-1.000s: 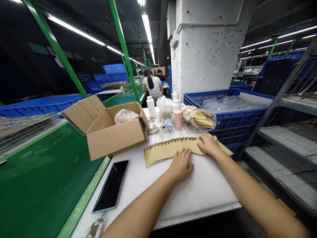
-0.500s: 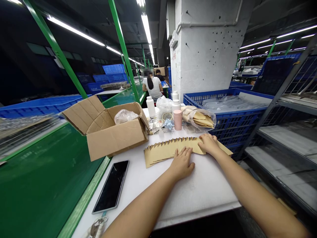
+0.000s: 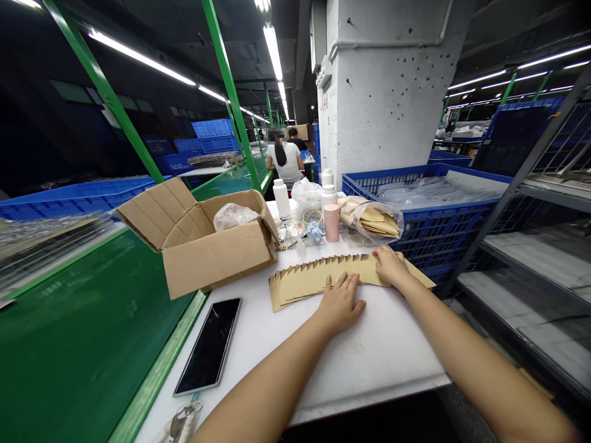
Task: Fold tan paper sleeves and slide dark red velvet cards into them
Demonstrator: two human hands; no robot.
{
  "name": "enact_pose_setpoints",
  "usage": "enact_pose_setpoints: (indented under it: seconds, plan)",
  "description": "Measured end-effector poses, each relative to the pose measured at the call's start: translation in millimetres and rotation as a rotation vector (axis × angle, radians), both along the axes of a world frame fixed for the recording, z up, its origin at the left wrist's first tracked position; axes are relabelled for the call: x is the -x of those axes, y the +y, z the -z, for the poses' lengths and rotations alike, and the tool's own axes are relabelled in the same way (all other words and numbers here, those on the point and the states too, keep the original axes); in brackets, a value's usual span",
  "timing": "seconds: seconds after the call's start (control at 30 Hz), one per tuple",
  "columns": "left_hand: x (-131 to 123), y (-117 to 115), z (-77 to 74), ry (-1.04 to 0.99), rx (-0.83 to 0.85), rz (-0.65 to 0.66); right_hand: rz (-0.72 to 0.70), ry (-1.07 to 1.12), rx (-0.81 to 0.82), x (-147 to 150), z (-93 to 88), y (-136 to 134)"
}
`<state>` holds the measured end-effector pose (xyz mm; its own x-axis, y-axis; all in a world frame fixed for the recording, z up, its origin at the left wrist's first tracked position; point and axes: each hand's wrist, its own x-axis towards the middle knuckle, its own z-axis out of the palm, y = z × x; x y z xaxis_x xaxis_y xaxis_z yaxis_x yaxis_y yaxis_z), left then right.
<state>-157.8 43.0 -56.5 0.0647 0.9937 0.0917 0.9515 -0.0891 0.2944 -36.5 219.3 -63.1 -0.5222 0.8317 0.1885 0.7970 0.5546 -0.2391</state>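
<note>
A row of overlapping brown paper envelopes [image 3: 305, 282] lies fanned out across the white table [image 3: 369, 357], their toothed upper edges facing away from me. My left hand [image 3: 340, 301] rests flat on the lower edge near the middle of the row, fingers spread. Toward the right end, my right hand [image 3: 391, 267] touches the envelopes, its fingers bent and partly hidden; whether they pinch the paper is unclear. Behind the row stands a pink bottle [image 3: 331, 223], beside a plastic bag of more brown envelopes [image 3: 376, 221].
An open cardboard box [image 3: 217, 261] sits at the left, with a phone [image 3: 209, 346] and keys nearer me. White bottles [image 3: 281, 198], tape and a blue crumpled item stand behind. Right are a blue crate [image 3: 425, 231] and a metal rack [image 3: 530, 271]. People sit farther off.
My right hand has shifted slightly to the right along the envelopes, and more of their upper edge shows beside it. My left hand has stayed in nearly the same place.
</note>
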Motion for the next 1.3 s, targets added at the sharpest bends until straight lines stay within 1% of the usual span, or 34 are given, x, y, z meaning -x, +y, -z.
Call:
enact_pose_setpoints:
  seconds: [0.17,0.3,0.5,0.83,1.3]
  plan:
    - [-0.5,0.6,-0.5,0.093,-0.019,0.001,-0.01,-0.022,-0.003,1.4,0.1,-0.2]
    - [-0.3,0.4,-0.4,0.129,-0.015,-0.003,-0.043,-0.036,-0.014,2.5,-1.4,-1.7]
    - [0.6,0.8,0.7,0.157,-0.012,-0.009,-0.097,-0.044,-0.032,3.1,-3.9,-1.3]
    - [1.6,1.0,1.4,0.178,-0.029,-0.019,-0.139,-0.039,-0.033,0.9,-4.0,-1.7]
    - [1.6,0.6,2.6,0.207,-0.057,-0.045,-0.158,-0.018,-0.042,0.9,-5.5,-1.8]
